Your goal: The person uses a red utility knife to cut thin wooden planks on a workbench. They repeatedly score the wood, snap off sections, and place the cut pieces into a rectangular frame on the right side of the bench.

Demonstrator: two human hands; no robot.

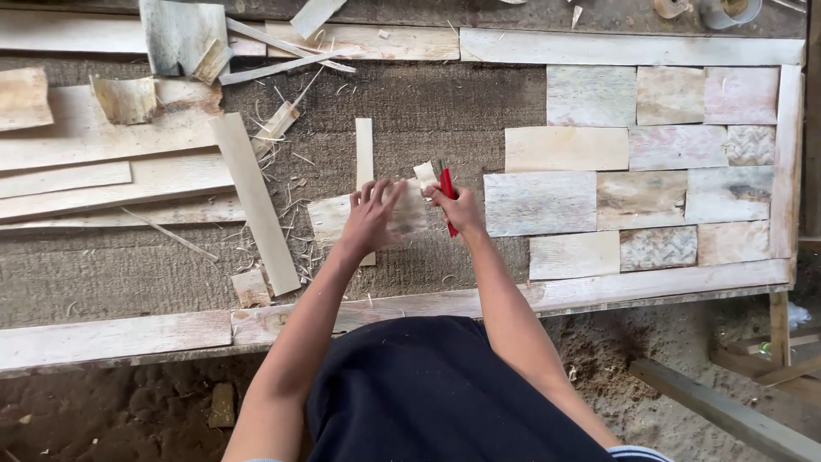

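Dirt floor (128, 411) below rough workbench (445, 111) (shavings everywhere)

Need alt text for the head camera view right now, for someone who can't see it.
A person's left hand presses a pale flat wood piece onto a rough grey workboard, while the right hand holds a red-handled cutting tool at its edge. Right: fitted pale wood tiles; left: loose planks.

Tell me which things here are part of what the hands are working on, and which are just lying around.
In hand:
left hand pressing the pale wood piece
right hand holding the red tool
tiled panel of fitted wood pieces

Lying about:
long planks
loose slat
shavings
small offcut
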